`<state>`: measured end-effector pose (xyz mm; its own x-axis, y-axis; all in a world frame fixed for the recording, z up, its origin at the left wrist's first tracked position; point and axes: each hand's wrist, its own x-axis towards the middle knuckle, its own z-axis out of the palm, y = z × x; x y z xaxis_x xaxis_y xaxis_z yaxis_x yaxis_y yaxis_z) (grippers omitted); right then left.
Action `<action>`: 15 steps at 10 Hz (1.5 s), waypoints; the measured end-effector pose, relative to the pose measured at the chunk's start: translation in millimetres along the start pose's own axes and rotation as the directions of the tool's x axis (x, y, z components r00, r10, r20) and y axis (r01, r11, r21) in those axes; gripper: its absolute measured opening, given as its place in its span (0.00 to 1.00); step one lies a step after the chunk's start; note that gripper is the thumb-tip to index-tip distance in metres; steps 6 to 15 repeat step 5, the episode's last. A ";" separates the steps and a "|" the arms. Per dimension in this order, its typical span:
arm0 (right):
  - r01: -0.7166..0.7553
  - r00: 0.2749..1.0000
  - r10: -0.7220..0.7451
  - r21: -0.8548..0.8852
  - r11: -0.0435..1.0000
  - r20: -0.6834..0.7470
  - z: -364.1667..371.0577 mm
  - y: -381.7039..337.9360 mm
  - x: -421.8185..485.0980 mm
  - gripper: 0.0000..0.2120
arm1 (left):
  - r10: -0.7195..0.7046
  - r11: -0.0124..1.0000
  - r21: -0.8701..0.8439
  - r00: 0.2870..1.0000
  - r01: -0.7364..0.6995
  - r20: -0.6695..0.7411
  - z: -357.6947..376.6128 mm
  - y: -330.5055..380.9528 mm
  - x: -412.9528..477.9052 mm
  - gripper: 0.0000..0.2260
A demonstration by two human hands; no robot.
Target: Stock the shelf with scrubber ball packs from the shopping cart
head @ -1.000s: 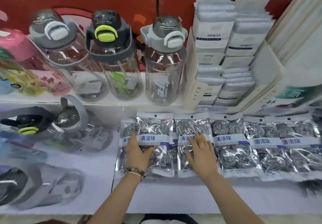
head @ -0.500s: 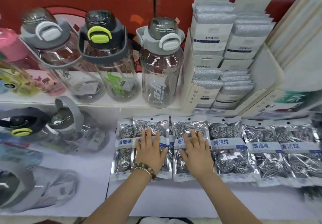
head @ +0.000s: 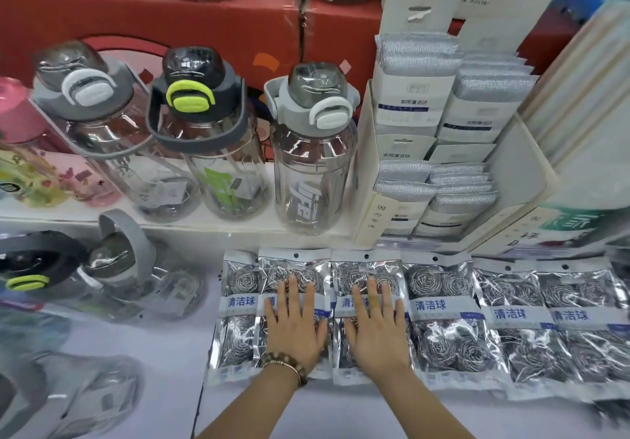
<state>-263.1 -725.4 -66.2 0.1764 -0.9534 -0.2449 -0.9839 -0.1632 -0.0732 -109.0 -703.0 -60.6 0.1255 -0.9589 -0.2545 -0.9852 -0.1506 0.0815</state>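
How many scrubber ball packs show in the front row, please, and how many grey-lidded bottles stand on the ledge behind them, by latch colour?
scrubber ball packs: 6
white-latch bottles: 2
green-latch bottle: 1
Total: 9

Two-level white shop shelf, stocked.

On the lower shelf (head: 177, 346), scrubber ball packs (head: 439, 315) lie flat in one row, side edges overlapping, the foil faces up. Left of them, large water bottles (head: 136, 278) lie on their sides. On the raised ledge (head: 204, 228) behind stand three clear upright bottles (head: 306, 172) and, to their right, a cardboard display box (head: 371, 199) of cleaning cloths.
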 end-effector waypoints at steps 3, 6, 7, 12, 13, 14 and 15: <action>-0.011 1.000 0.011 0.003 1.000 0.010 0.6 0.8 1.9 0.29 | -0.003 0.993 -0.116 0.998 0.009 0.057 -3.2 0.1 2.6 0.31; 0.025 0.999 -0.025 0.015 1.000 -0.029 3.1 4.7 2.9 0.31 | -0.015 0.993 -0.118 1.000 0.012 -0.027 -6.4 -4.1 2.3 0.33; 0.025 0.999 -0.025 0.015 1.000 -0.029 3.1 4.7 2.9 0.31 | -0.015 0.993 -0.118 1.000 0.012 -0.027 -6.4 -4.1 2.3 0.33; 0.025 0.999 -0.025 0.015 1.000 -0.029 3.1 4.7 2.9 0.31 | -0.015 0.993 -0.118 1.000 0.012 -0.027 -6.4 -4.1 2.3 0.33; 0.025 0.999 -0.025 0.015 1.000 -0.029 3.1 4.7 2.9 0.31 | -0.015 0.993 -0.118 1.000 0.012 -0.027 -6.4 -4.1 2.3 0.33; 0.025 0.999 -0.025 0.015 1.000 -0.029 3.1 4.7 2.9 0.31 | -0.015 0.993 -0.118 1.000 0.012 -0.027 -6.4 -4.1 2.3 0.33; 0.025 0.999 -0.025 0.015 1.000 -0.029 3.1 4.7 2.9 0.31 | -0.015 0.993 -0.118 1.000 0.012 -0.027 -6.4 -4.1 2.3 0.33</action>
